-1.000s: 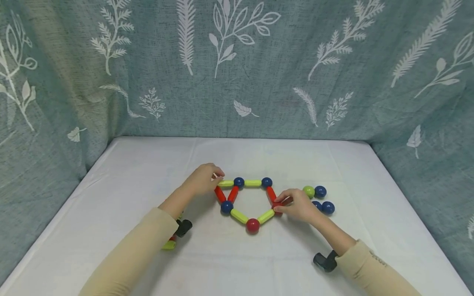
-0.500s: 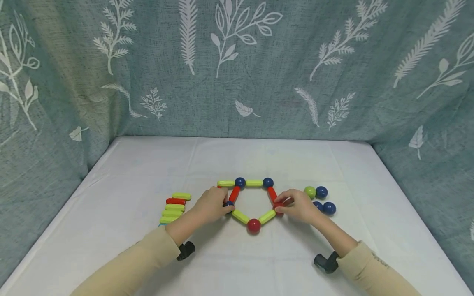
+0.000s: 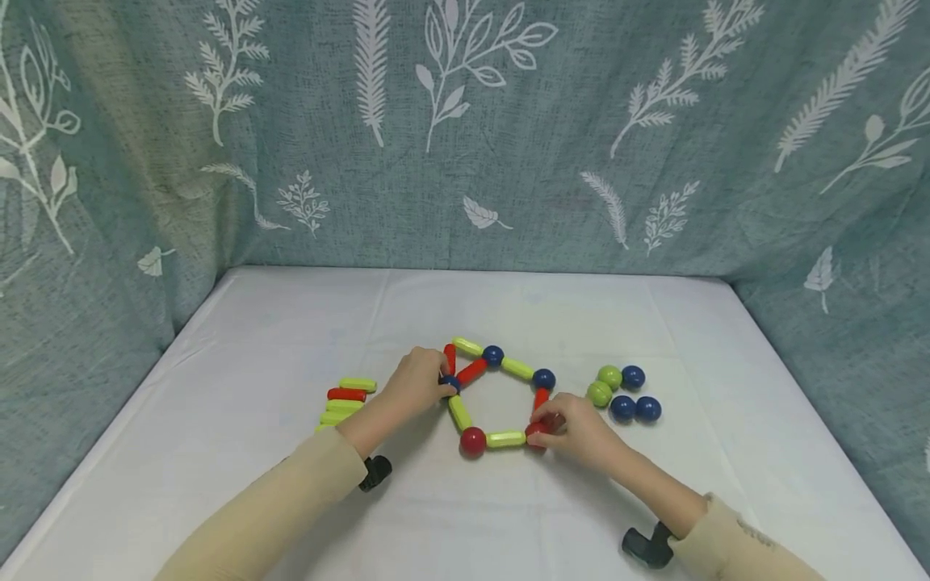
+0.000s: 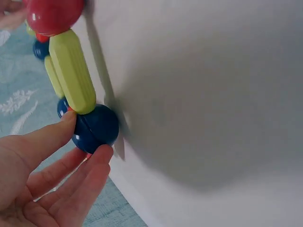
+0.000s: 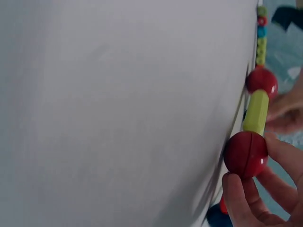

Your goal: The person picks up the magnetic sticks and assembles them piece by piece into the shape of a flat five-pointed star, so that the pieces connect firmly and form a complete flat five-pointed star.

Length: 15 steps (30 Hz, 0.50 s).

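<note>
A ring of balls joined by rods lies on the white cloth in the head view. My left hand (image 3: 417,383) grips the blue ball (image 4: 97,128) at the ring's left corner, thumb and fingers on opposite sides. With my right hand (image 3: 581,432) I hold the red ball (image 5: 246,155) at the near right corner. Another red ball (image 3: 473,442) sits at the near left, joined by a yellow-green rod (image 3: 504,439). Two blue balls, one at the top (image 3: 492,356) and one at right (image 3: 543,379), complete the corners. A red rod (image 3: 450,358) and a yellow-green rod (image 3: 467,347) form a triangle's outer sides.
Loose rods, including a red rod (image 3: 346,394), lie in a column left of my left hand. Loose green balls (image 3: 599,394) and blue balls (image 3: 648,409) lie right of the ring. A patterned curtain (image 3: 465,161) hangs behind the table (image 3: 291,307).
My left hand has come from the ring's far left corner to the blue ball and grips it. The whole ring has turned clockwise, my right hand moving nearer with its red ball.
</note>
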Motion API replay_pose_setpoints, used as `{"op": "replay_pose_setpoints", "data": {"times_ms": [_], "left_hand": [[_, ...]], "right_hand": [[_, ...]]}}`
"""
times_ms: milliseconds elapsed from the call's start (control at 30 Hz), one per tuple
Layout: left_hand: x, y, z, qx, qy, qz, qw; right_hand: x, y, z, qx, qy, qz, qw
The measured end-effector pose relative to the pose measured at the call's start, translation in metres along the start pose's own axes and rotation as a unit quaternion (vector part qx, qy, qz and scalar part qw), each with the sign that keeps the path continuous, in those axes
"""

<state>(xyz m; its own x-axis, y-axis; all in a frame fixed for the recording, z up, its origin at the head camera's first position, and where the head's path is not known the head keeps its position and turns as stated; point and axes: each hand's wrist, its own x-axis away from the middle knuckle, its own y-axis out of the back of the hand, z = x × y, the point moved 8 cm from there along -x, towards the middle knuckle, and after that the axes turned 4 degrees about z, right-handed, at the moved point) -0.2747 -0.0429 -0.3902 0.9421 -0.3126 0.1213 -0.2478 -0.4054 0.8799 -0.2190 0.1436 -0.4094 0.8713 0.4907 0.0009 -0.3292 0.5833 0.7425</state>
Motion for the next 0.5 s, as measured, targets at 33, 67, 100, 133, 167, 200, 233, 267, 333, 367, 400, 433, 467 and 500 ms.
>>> {"op": "replay_pose_setpoints", "data": {"times_ms": [33, 67, 100, 133, 167, 200, 233, 267, 333, 367, 400, 433, 467, 500], "left_hand": [[-0.003, 0.0, -0.001, -0.003, 0.0, 0.002, 1.0], [-0.006, 0.0, -0.003, -0.006, 0.0, 0.006, 1.0], [-0.009, 0.0, -0.004, -0.007, 0.001, 0.011, 0.9999], [-0.012, -0.001, -0.005, -0.009, 0.0, 0.016, 0.9998], [-0.014, -0.001, -0.007, -0.011, -0.001, 0.021, 0.9997], [-0.017, -0.001, -0.009, -0.014, -0.005, 0.025, 0.9996], [-0.02, -0.001, -0.011, -0.016, -0.007, 0.028, 0.9994], [-0.022, -0.002, -0.013, -0.018, -0.01, 0.032, 0.9993], [-0.026, -0.003, -0.016, -0.024, -0.018, 0.038, 0.9988], [-0.028, -0.004, -0.018, -0.027, -0.022, 0.039, 0.9986], [-0.03, -0.005, -0.019, -0.031, -0.027, 0.039, 0.9984], [-0.032, -0.006, -0.02, -0.031, -0.029, 0.041, 0.9983], [-0.033, -0.007, -0.021, -0.031, -0.029, 0.043, 0.9982], [-0.035, -0.008, -0.021, -0.032, -0.03, 0.043, 0.9981]], "right_hand": [[0.001, -0.002, 0.003, -0.002, 0.004, 0.005, 1.0], [0.002, -0.004, 0.005, -0.002, 0.007, 0.011, 0.9999], [0.003, -0.006, 0.008, -0.003, 0.008, 0.016, 0.9998], [0.004, -0.009, 0.01, -0.004, 0.009, 0.021, 0.9997], [0.004, -0.011, 0.012, -0.004, 0.01, 0.026, 0.9996], [0.004, -0.014, 0.014, -0.004, 0.01, 0.031, 0.9995], [0.005, -0.016, 0.015, -0.004, 0.009, 0.036, 0.9993], [0.005, -0.019, 0.017, -0.006, 0.009, 0.04, 0.9991], [0.005, -0.023, 0.021, -0.006, 0.008, 0.048, 0.9988], [0.005, -0.025, 0.023, -0.006, 0.007, 0.053, 0.9986], [0.005, -0.026, 0.024, -0.007, 0.004, 0.056, 0.9984], [0.005, -0.028, 0.025, -0.008, 0.003, 0.059, 0.9982], [0.006, -0.029, 0.027, -0.009, 0.004, 0.061, 0.9981], [0.006, -0.03, 0.029, -0.008, 0.006, 0.063, 0.998]]}}
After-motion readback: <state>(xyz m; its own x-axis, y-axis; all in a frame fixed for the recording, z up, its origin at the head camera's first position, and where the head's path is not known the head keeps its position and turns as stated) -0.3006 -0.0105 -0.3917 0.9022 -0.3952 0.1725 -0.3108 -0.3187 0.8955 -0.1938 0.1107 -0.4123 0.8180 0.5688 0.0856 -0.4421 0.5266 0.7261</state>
